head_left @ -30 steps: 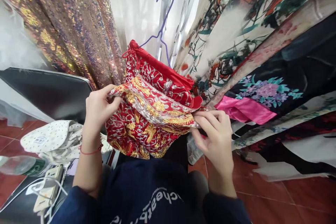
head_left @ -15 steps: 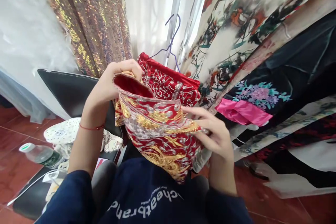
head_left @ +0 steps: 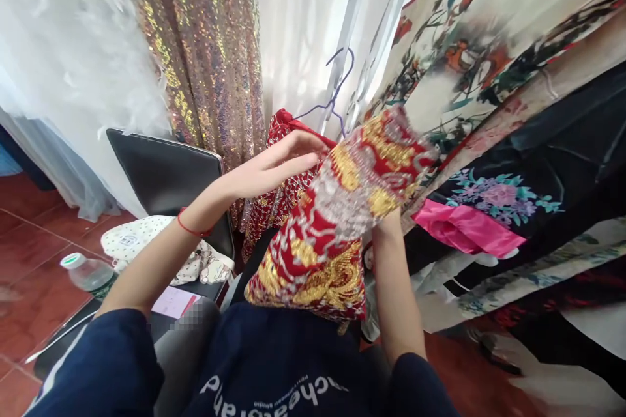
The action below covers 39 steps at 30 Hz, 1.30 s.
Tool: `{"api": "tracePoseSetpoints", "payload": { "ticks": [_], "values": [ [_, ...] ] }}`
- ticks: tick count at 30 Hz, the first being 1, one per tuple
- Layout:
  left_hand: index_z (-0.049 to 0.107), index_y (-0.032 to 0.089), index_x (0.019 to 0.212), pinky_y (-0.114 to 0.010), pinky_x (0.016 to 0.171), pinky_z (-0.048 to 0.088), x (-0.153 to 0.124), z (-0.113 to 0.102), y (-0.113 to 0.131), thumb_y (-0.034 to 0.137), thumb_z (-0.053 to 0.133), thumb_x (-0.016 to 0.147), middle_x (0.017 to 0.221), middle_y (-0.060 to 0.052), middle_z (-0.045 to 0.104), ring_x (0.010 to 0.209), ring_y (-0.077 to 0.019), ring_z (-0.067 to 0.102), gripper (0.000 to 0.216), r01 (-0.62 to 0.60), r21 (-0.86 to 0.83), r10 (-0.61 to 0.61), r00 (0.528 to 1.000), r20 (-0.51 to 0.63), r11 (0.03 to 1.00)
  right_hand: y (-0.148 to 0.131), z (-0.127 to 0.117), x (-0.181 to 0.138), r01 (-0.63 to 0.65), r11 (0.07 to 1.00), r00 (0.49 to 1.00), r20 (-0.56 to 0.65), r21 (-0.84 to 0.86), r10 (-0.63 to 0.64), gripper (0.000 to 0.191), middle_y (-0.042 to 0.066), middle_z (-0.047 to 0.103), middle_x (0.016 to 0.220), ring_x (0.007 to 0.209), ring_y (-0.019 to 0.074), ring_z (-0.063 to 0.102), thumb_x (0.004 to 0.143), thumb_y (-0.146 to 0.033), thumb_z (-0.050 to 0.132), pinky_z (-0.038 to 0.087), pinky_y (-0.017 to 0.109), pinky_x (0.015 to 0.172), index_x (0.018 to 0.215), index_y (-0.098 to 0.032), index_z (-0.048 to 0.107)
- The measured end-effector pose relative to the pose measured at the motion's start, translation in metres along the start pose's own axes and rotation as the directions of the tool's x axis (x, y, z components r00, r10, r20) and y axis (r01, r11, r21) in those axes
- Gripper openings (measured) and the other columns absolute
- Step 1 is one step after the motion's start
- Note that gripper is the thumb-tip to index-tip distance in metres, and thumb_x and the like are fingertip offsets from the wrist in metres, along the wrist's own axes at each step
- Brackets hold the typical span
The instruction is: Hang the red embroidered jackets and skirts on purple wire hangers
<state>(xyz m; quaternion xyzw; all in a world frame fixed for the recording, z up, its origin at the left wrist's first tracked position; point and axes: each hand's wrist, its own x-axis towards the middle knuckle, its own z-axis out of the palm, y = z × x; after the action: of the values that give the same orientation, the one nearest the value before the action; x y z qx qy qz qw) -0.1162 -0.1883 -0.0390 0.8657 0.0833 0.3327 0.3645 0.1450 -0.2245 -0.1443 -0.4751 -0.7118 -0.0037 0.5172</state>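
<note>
A red garment point(head_left: 337, 221) with gold and silver embroidery hangs in front of me, its top on a purple hanger point(head_left: 337, 88). My left hand point(head_left: 278, 166) lies against the garment's upper left, fingers stretched out flat. My right hand point(head_left: 388, 218) is almost wholly hidden behind a lifted, blurred fold of the red cloth, which it holds up; only the wrist and forearm show.
A black chair point(head_left: 166, 176) stands at left with a dotted white cloth point(head_left: 141, 241), a pink paper and a water bottle point(head_left: 88, 273) near it. A sequinned gold dress point(head_left: 205, 45), white fabric and printed floral robes point(head_left: 489, 78) hang close around. The floor is red tile.
The right hand has swung the embroidered fold up and to the right, hiding its fingers. The left hand let go of the edge and now lies flat. The view shifted left.
</note>
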Motion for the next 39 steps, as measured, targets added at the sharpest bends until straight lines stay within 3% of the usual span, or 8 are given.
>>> {"api": "tracePoseSetpoints", "payload": {
  "ticks": [4, 8, 15, 20, 26, 30, 35, 39],
  "values": [
    [0.053, 0.018, 0.137, -0.036, 0.101, 0.051, -0.030, -0.008, -0.029, 0.053, 0.084, 0.066, 0.138, -0.018, 0.062, 0.123, -0.0285, 0.063, 0.085, 0.184, 0.123, -0.209, 0.948, 0.239, 0.975, 0.008, -0.006, 0.015, -0.114, 0.989, 0.944, -0.298, 0.095, 0.137, 0.051, 0.014, 0.068, 0.109, 0.103, 0.0311, 0.069, 0.097, -0.049, 0.031, 0.057, 0.054, 0.088, 0.142, -0.028, 0.046],
    [0.072, 0.017, 0.108, -0.031, 0.085, 0.052, -0.031, -0.005, -0.058, 0.040, 0.072, 0.079, 0.106, -0.009, 0.076, 0.093, -0.0223, 0.072, 0.036, 0.305, 0.337, -0.393, 0.889, 0.234, 0.891, -0.001, -0.007, 0.034, -0.060, 0.998, 0.944, -0.322, 0.037, 0.069, 0.044, 0.012, 0.066, 0.099, 0.099, 0.0294, 0.068, 0.097, -0.050, 0.033, 0.056, 0.051, 0.086, 0.132, -0.029, 0.051],
    [0.076, 0.021, 0.104, -0.031, 0.079, 0.043, -0.003, -0.073, -0.090, 0.021, 0.066, 0.080, 0.109, -0.008, 0.076, 0.104, -0.0258, 0.068, 0.025, 0.429, 0.813, -0.349, 0.888, -0.300, 0.393, -0.034, 0.012, 0.052, 0.126, 0.984, 0.973, -0.211, 0.124, -0.098, 0.019, 0.008, 0.067, 0.101, 0.103, 0.0275, 0.067, 0.090, -0.044, 0.055, 0.054, 0.053, 0.096, 0.100, -0.028, 0.060],
    [0.071, 0.020, 0.117, -0.023, 0.090, 0.036, -0.008, -0.145, -0.072, 0.025, 0.051, 0.099, 0.123, 0.000, 0.071, 0.108, -0.0099, 0.059, 0.028, 0.500, 0.796, -0.142, 0.865, -0.482, 0.341, -0.054, 0.062, 0.080, 0.271, 0.963, 0.963, 0.007, 0.011, -0.271, 0.022, 0.005, 0.072, 0.109, 0.114, 0.0248, 0.066, 0.093, -0.028, 0.043, 0.052, 0.052, 0.103, 0.094, -0.026, 0.065],
    [0.050, 0.017, 0.138, -0.014, 0.114, 0.010, -0.087, -0.203, -0.034, 0.043, 0.028, 0.109, 0.152, 0.014, 0.049, 0.131, 0.0052, 0.034, 0.044, 0.548, 0.781, -0.157, 0.836, -0.526, 0.300, -0.092, 0.141, 0.100, 0.493, 0.865, 0.842, 0.301, -0.092, -0.447, 0.040, 0.006, 0.067, 0.136, 0.126, 0.0215, 0.062, 0.099, -0.022, 0.039, 0.050, 0.047, 0.107, 0.135, -0.022, 0.056],
    [0.044, 0.015, 0.144, -0.021, 0.122, 0.005, -0.168, -0.214, -0.042, 0.048, 0.020, 0.109, 0.162, 0.010, 0.039, 0.145, 0.0011, 0.025, 0.054, 0.619, 0.716, -0.245, 0.785, -0.568, 0.324, -0.108, 0.186, 0.085, 0.636, 0.768, 0.705, 0.465, -0.082, -0.535, 0.052, 0.008, 0.050, 0.156, 0.145, 0.0236, 0.046, 0.097, -0.014, 0.037, 0.034, 0.053, 0.120, 0.148, -0.021, 0.044],
    [0.048, 0.027, 0.143, -0.040, 0.130, 0.012, -0.246, -0.207, -0.087, 0.051, 0.021, 0.107, 0.162, 0.018, 0.035, 0.153, -0.0086, 0.024, 0.051, 0.654, 0.649, -0.369, 0.756, -0.541, 0.388, -0.086, 0.223, 0.065, 0.616, 0.754, 0.729, 0.529, -0.229, -0.434, 0.061, 0.017, 0.033, 0.165, 0.154, 0.0308, 0.028, 0.093, -0.007, 0.039, 0.023, 0.062, 0.121, 0.153, -0.017, 0.038],
    [0.038, 0.024, 0.151, -0.048, 0.130, 0.019, -0.260, -0.189, -0.112, 0.043, 0.012, 0.106, 0.166, 0.014, 0.025, 0.157, -0.0145, 0.019, 0.056, 0.649, 0.695, -0.346, 0.757, -0.554, 0.310, -0.063, 0.237, 0.062, 0.657, 0.713, 0.709, 0.523, -0.244, -0.474, 0.061, 0.015, 0.031, 0.166, 0.156, 0.0284, 0.026, 0.095, -0.003, 0.034, 0.025, 0.058, 0.120, 0.154, -0.020, 0.039]
  ]
}}
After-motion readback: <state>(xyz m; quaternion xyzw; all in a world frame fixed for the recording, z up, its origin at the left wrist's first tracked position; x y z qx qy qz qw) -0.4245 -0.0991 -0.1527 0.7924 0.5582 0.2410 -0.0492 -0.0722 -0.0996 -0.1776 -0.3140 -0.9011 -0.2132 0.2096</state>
